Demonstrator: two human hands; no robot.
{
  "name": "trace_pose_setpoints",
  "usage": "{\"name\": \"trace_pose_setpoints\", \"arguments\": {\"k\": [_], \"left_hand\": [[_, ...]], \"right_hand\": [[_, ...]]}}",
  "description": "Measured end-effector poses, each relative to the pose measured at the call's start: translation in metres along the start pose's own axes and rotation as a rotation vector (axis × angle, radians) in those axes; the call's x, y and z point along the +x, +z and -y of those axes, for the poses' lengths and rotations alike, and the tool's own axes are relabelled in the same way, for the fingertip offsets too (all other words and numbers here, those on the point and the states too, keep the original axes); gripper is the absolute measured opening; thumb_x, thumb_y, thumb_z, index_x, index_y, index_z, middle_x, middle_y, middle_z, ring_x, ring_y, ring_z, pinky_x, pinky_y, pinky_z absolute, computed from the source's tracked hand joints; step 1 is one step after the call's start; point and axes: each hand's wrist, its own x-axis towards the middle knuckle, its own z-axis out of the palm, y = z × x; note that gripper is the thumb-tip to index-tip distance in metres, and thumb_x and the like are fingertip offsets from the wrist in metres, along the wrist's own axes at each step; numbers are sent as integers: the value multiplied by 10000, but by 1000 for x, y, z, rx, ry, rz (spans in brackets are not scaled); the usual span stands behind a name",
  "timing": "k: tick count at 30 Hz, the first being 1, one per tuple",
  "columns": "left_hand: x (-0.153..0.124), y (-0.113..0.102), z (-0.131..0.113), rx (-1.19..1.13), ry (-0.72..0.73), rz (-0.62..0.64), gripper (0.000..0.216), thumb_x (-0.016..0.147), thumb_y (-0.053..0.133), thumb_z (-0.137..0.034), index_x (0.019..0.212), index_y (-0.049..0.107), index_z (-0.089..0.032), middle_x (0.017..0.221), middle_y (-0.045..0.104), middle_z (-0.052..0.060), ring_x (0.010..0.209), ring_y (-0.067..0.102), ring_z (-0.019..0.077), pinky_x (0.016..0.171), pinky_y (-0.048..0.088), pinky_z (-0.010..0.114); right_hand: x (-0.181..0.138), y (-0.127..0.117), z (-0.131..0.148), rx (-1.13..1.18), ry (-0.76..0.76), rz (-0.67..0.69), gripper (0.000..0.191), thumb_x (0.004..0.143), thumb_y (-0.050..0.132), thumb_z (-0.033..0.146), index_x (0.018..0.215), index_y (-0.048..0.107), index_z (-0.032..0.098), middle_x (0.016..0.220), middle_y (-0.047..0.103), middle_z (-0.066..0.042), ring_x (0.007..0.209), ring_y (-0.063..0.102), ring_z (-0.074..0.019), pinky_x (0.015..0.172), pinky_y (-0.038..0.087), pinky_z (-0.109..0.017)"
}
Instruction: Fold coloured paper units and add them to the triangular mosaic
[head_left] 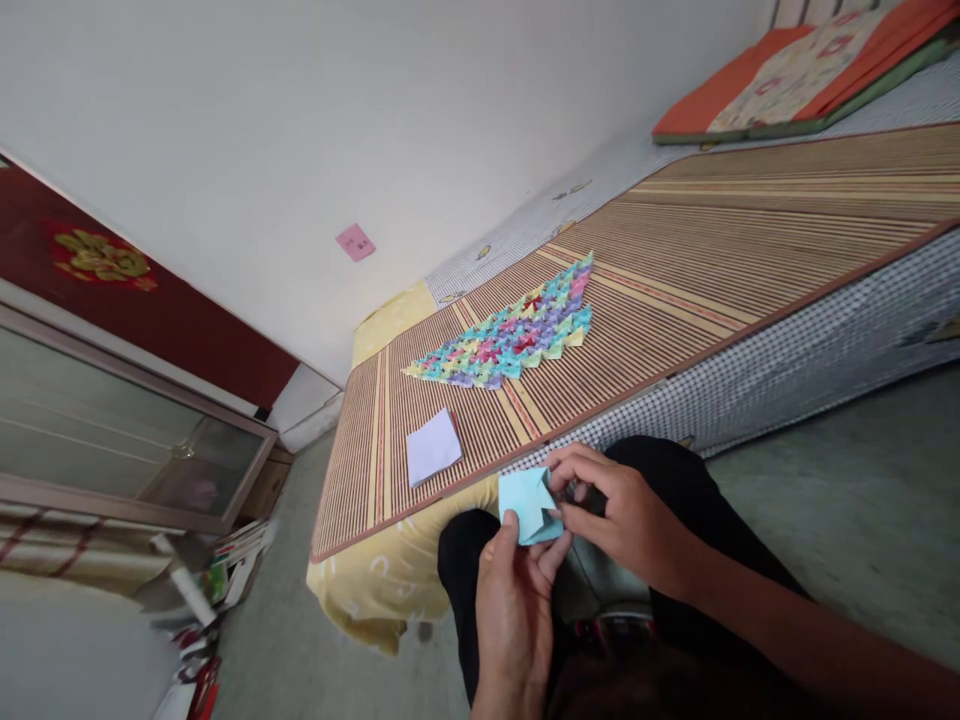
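A light blue sheet of origami paper [523, 497], partly folded, is held above my lap. My left hand [517, 590] grips its lower edge, thumb on top and fingers beneath. At the paper's right side, my right hand [611, 500] has its thumb and fingers around a raised, folded flap. A stack of pale lilac paper squares [433, 447] lies on the striped mat, left of my hands. Farther back on the mat rests a group of small folded paper pieces [510, 335] in blue, yellow, pink, purple and red, laid out in a roughly triangular shape.
The striped bamboo mat [720, 215] covers a bed with checked bedding. Folded orange bedding [810, 70] lies at the far right. A pink note [355, 242] is on the white wall. A glass-fronted cabinet [127, 430] stands left, with piled items [240, 565] on the floor.
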Motion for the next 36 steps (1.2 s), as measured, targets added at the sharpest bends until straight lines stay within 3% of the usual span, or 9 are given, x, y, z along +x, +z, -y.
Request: {"name": "trace_pose_setpoints", "arguments": {"k": [4, 8, 12, 14, 19, 23, 26, 31, 36], "left_hand": [[-3, -3, 1, 48, -7, 5, 212, 823, 791, -277, 936, 784, -97, 976, 786, 134, 895, 743, 224, 875, 619, 379], [-6, -5, 1, 114, 79, 55, 332, 878, 735, -388, 1081, 752, -126, 1135, 742, 146, 1069, 695, 272, 902, 607, 422], [-9, -4, 0, 299, 245, 38, 648, 884, 739, -368, 1466, 493, -228, 1233, 692, 131, 1091, 689, 254, 880, 599, 370], [-10, -4, -2, 422, 331, 10, 714, 891, 733, -360, 1518, 399, -284, 1243, 683, 121, 1068, 695, 239, 835, 593, 316], [-11, -8, -3, 632, 361, 40, 312, 919, 691, -376, 1182, 682, -209, 1112, 719, 81, 867, 683, 171, 726, 559, 231], [-4, -12, -2, 574, 275, 53, 273, 915, 689, -400, 1025, 753, -158, 942, 743, 63, 772, 647, 157, 675, 532, 228], [1, -10, -2, 457, 228, 41, 268, 894, 714, -386, 1005, 777, -151, 885, 755, 57, 758, 648, 162, 702, 523, 247], [3, -5, -1, 354, 201, 49, 279, 882, 726, -360, 1058, 794, -154, 897, 772, 64, 847, 674, 199, 835, 506, 301], [1, -4, 0, 396, 229, 58, 307, 894, 708, -375, 1078, 792, -143, 932, 772, 80, 879, 662, 210, 848, 493, 311]], "right_hand": [[-1, 0, -1, 47, 85, 22, 60, 813, 636, 158, 774, 621, 201, 742, 636, 16, 683, 572, -155, 655, 458, -280], [-1, -4, 0, 64, 121, 18, 60, 840, 637, 199, 780, 635, 192, 725, 637, 19, 687, 587, -156, 661, 452, -282], [-1, -6, -2, 120, 155, 31, 65, 842, 655, 226, 790, 646, 189, 722, 632, 16, 700, 586, -160, 674, 458, -284], [-1, -5, -4, 154, 179, 43, 70, 843, 662, 241, 802, 652, 185, 719, 622, 14, 700, 576, -160, 666, 461, -282], [-3, -4, -3, 197, 186, 79, 62, 840, 659, 232, 811, 658, 178, 717, 613, 13, 695, 560, -154, 660, 455, -280], [-4, -4, 0, 151, 161, 116, 45, 846, 650, 216, 807, 654, 195, 689, 590, 25, 671, 549, -153, 644, 441, -283], [-6, -3, -3, 61, 77, 84, 60, 819, 679, 167, 841, 639, 206, 784, 616, 9, 748, 584, -171, 695, 459, -298], [-12, 4, -7, -160, -234, -57, 251, 793, 710, 80, 992, 614, 197, 1189, 580, -92, 1095, 592, -247, 923, 468, -374], [-14, 6, -2, -409, -424, -119, 173, 873, 654, 76, 998, 607, 186, 1165, 593, -111, 1079, 564, -268, 916, 430, -430]]}}
